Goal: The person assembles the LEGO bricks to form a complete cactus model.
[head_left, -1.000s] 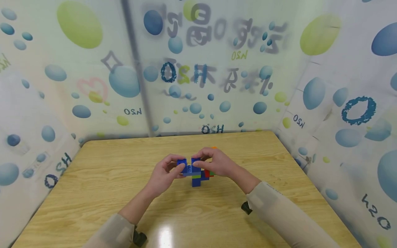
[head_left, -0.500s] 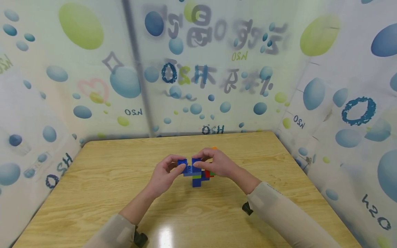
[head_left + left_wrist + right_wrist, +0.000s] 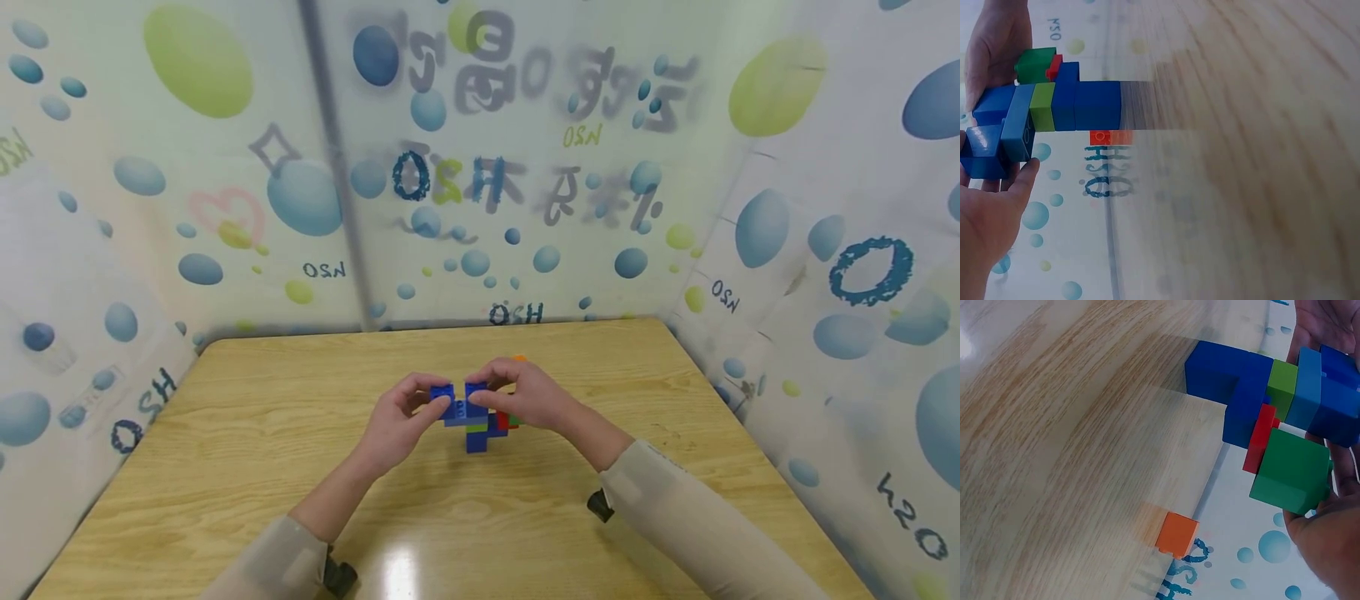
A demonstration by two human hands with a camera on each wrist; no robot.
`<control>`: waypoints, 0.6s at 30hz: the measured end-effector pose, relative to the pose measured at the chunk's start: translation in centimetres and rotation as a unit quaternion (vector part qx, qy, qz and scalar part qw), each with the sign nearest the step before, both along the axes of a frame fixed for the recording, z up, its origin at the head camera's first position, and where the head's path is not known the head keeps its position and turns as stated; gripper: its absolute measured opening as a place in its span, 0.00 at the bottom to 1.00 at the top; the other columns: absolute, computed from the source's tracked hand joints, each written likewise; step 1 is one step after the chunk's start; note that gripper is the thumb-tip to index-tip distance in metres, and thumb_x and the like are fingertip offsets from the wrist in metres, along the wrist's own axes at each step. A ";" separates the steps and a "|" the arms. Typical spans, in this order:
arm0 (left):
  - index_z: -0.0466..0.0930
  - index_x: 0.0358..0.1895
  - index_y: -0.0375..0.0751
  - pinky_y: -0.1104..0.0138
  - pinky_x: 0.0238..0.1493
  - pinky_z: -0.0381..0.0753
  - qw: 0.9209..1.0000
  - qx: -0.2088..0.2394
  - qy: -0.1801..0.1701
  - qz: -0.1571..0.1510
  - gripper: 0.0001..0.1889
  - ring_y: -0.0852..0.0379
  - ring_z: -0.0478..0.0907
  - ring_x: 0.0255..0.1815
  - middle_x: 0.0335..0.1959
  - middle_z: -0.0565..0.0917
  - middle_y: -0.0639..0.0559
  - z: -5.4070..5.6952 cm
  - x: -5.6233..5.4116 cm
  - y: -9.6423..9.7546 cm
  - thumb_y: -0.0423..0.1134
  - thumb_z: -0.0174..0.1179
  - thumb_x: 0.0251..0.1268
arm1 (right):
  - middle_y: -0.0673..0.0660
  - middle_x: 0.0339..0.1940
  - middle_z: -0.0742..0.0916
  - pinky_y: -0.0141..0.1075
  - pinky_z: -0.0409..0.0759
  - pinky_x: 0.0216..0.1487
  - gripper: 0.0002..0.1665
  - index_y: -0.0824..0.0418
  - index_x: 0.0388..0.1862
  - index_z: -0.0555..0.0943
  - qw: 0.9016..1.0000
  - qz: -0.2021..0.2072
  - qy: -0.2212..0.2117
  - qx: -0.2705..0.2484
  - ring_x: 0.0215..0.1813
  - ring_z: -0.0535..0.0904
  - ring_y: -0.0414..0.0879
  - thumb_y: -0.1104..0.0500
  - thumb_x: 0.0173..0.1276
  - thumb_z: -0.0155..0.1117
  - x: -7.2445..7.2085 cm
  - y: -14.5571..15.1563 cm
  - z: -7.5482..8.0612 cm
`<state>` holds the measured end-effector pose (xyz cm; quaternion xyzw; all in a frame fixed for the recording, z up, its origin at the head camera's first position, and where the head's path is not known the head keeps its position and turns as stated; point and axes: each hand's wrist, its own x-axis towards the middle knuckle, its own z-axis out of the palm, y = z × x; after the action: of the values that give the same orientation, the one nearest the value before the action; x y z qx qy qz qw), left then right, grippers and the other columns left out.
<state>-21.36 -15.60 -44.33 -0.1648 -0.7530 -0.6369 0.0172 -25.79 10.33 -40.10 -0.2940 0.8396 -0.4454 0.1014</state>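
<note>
A toy building block build stands on the table between both hands. Its base is a dark blue block (image 3: 476,442), topped by a lime green block (image 3: 1042,107) and a longer light blue block (image 3: 1019,122). Two dark blue blocks sit side by side on top with a gap between them. My left hand (image 3: 401,421) pinches the left top block (image 3: 985,150) between thumb and fingers. With thumb and fingertips, my right hand (image 3: 525,394) holds the right top block (image 3: 476,409). On the build's side, a red flat block (image 3: 1261,439) carries a green block (image 3: 1291,469).
A loose orange block (image 3: 1177,534) lies on the wooden table (image 3: 300,400) behind the build, mostly covered by the right hand in the head view. Patterned curtain walls (image 3: 472,275) stand at the table's back and sides.
</note>
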 end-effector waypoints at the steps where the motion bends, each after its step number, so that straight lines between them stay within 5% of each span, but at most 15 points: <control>1: 0.83 0.65 0.42 0.69 0.57 0.88 1.000 0.001 0.001 -0.001 0.15 0.45 0.82 0.61 0.63 0.83 0.40 0.0 0.0 0.0 0.39 0.65 0.82 | 0.51 0.53 0.91 0.41 0.87 0.58 0.20 0.53 0.66 0.87 1.000 0.000 0.000 -0.001 0.56 0.86 0.45 0.48 0.82 0.70 0.0 0.0 0.0; 11: 0.83 0.65 0.41 0.69 0.57 0.88 1.000 -0.002 0.004 -0.004 0.15 0.46 0.82 0.60 0.62 0.83 0.40 0.1 0.2 -0.1 0.38 0.65 0.83 | 0.51 0.58 0.91 0.47 0.86 0.65 0.20 0.51 0.68 0.86 1.000 0.001 0.009 0.006 0.59 0.86 0.46 0.46 0.83 0.68 0.1 0.4 0.0; 18: 0.83 0.65 0.42 0.70 0.58 0.87 1.000 -0.010 -0.001 0.001 0.15 0.48 0.82 0.60 0.63 0.84 0.41 0.1 0.1 -0.1 0.38 0.65 0.82 | 0.52 0.62 0.90 0.49 0.87 0.64 0.20 0.51 0.67 0.87 0.999 -0.047 0.001 -0.008 0.61 0.87 0.48 0.45 0.85 0.65 -0.5 2.4 -0.4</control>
<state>-21.30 -15.66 -44.19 -0.1640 -0.7593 -0.6295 0.0157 -26.24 12.73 -40.47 -0.2556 0.8489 -0.4561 0.0774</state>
